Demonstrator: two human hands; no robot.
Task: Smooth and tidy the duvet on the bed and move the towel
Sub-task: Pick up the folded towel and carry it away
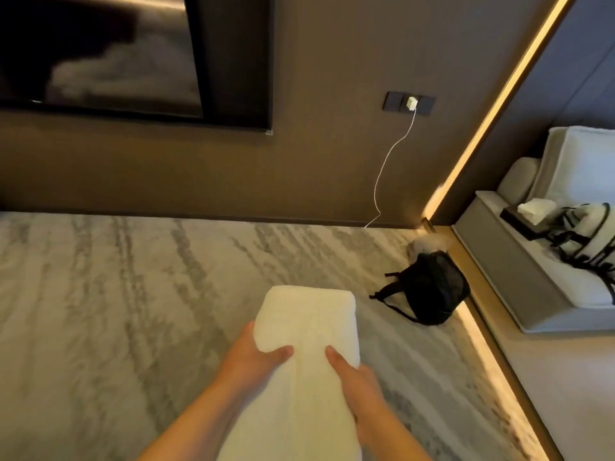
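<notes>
While the bed itself isn't anywhere in view, the towel part of the job looks well underway: a folded white towel (pixel 301 354) sits low in the centre of the frame, held up over the carpet (pixel 116 294) by both hands. The left hand (pixel 256 359) grips the towel's left edge with the thumb pressed on top and the fingers tucked underneath, and the right hand (pixel 357 380) does the same on the right edge, thumb on top. So it's carried, not set down anywhere yet. Honestly can't say a thing about the duvet, no bed or bedding shows here, so whether it's been smoothed is anyone's guess. Rest of the room: a wall-mounted TV (pixel 100 51) fills the upper left, there's a white charger (pixel 411 103) plugged into a dark socket panel in the upper middle with its white cable (pixel 382 171) trailing down to the floor. A black backpack (pixel 431 289) slumps on the carpet right of centre, close to a glowing light strip (pixel 479 128) that runs up the wall corner. At the right edge there's a pale sofa (pixel 519 261) with a tissue box (pixel 529 214) and a black-and-white bag (pixel 589 234) on it. My guess is the towel still needs a landing spot.
</notes>
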